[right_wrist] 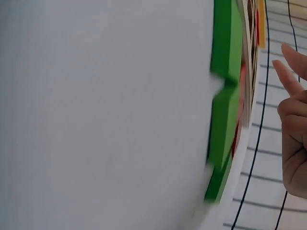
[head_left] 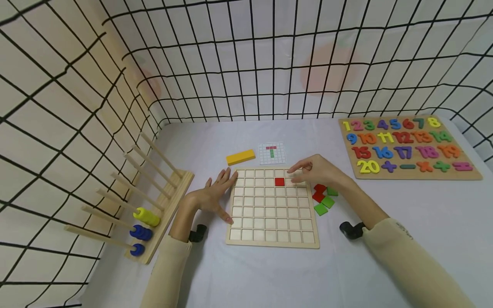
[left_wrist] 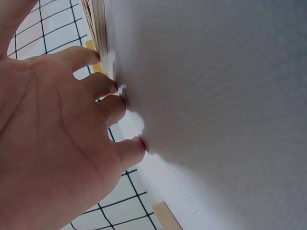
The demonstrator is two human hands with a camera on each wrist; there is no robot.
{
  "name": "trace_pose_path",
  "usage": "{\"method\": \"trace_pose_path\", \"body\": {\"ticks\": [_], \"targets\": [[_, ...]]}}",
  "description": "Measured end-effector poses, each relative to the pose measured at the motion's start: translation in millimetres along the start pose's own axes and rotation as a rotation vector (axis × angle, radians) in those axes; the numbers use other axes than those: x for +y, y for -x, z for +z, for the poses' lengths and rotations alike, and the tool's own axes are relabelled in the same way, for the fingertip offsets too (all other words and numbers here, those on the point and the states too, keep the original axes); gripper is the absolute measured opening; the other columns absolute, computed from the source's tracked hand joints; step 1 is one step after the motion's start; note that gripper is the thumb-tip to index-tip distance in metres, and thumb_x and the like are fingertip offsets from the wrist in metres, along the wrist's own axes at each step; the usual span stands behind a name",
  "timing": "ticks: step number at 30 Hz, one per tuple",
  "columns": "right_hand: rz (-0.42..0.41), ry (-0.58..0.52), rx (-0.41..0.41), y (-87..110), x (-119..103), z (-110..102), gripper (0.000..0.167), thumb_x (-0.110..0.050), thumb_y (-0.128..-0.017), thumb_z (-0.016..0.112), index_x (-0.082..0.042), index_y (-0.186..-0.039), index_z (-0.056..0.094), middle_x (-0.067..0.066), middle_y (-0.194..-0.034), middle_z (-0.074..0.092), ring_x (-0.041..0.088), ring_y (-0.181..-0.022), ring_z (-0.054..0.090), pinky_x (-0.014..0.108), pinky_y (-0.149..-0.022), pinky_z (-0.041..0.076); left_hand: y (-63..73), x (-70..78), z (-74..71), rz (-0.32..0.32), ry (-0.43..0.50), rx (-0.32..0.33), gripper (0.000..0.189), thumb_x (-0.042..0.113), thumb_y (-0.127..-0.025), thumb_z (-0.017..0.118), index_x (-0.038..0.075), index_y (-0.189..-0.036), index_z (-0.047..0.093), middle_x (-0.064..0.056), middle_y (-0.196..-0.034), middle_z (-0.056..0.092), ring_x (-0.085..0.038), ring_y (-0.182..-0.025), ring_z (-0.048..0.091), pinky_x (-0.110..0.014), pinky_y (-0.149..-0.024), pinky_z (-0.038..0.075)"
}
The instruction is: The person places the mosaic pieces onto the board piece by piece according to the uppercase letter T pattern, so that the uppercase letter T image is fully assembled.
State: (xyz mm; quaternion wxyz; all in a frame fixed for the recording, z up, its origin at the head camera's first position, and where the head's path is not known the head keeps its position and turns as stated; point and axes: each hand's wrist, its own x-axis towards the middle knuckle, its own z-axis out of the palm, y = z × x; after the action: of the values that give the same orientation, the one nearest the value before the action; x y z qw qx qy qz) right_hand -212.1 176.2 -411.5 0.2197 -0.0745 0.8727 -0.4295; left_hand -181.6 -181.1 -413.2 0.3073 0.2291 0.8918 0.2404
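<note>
A square wooden grid board (head_left: 259,211) lies flat on the table, with one red tile (head_left: 279,182) in a cell near its top. My left hand (head_left: 213,194) is spread along the board's left side, fingertips at the upper left corner and thumb at the edge lower down. In the left wrist view, several fingertips press on the white cloth (left_wrist: 216,105). Over the board's upper right part is my right hand (head_left: 319,171), thumb and index finger stretched apart just right of the red tile, nothing visible between them. Loose red tiles (head_left: 318,196) and green tiles (head_left: 328,202) lie beside the board's right edge.
Behind the board are a yellow bar (head_left: 240,157) and a printed grid card (head_left: 265,159) with a red and green T. A peg stand (head_left: 165,216) with yellow and blue rings stands left. A number puzzle board (head_left: 416,174) lies at right. Black wire mesh (head_left: 273,72) rises behind.
</note>
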Motion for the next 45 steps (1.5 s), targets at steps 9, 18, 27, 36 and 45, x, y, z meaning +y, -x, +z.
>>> {"method": "trace_pose_path", "body": {"ticks": [9,18,27,36,45], "targets": [[-0.011,0.05,-0.016,29.1,36,-35,0.04,-0.025,-0.088,0.083,-0.007,-0.123,0.074,-0.004,-0.059,0.039,0.012,-0.057,0.039,0.027,-0.056,0.03,2.5,0.5,-0.2,-0.007,0.011,-0.002,0.145,0.033,-0.068,0.098,0.016,-0.167,-0.007,-0.011,-0.17,-0.027,-0.029,-0.16,-0.025,-0.061,-0.128,-0.015],[0.007,0.024,-0.103,38.9,50,-46,0.045,-0.02,-0.086,0.084,-0.005,-0.126,0.072,-0.003,-0.059,0.039,0.011,-0.057,0.038,0.028,-0.057,0.029,3.2,1.3,-0.6,-0.006,0.008,-0.001,0.145,0.034,-0.068,0.098,0.016,-0.167,-0.007,-0.011,-0.171,-0.027,-0.029,-0.16,-0.025,-0.061,-0.128,-0.015],[0.021,0.03,-0.131,36.5,51,-45,0.044,-0.015,-0.085,0.084,-0.005,-0.126,0.072,-0.003,-0.059,0.038,0.01,-0.056,0.036,0.025,-0.057,0.028,2.8,1.4,-0.8,-0.003,0.006,-0.002,0.145,0.033,-0.068,0.097,0.016,-0.167,-0.008,-0.011,-0.171,-0.027,-0.029,-0.16,-0.024,-0.061,-0.128,-0.015],[0.033,0.044,-0.146,32.4,48,-43,0.042,-0.013,-0.085,0.083,-0.004,-0.124,0.073,-0.003,-0.059,0.037,0.011,-0.056,0.037,0.026,-0.056,0.028,2.8,1.4,-1.1,0.001,0.006,-0.001,0.145,0.033,-0.068,0.098,0.016,-0.167,-0.007,-0.011,-0.171,-0.026,-0.029,-0.16,-0.024,-0.061,-0.128,-0.015],[0.083,0.067,-0.121,32.3,47,-42,0.04,-0.014,-0.084,0.084,-0.002,-0.121,0.072,-0.004,-0.059,0.038,0.013,-0.059,0.039,0.025,-0.055,0.028,2.2,2.4,-0.7,0.002,-0.002,0.0,0.144,0.034,-0.069,0.097,0.015,-0.167,-0.007,-0.012,-0.171,-0.026,-0.029,-0.16,-0.024,-0.061,-0.128,-0.015]]}}
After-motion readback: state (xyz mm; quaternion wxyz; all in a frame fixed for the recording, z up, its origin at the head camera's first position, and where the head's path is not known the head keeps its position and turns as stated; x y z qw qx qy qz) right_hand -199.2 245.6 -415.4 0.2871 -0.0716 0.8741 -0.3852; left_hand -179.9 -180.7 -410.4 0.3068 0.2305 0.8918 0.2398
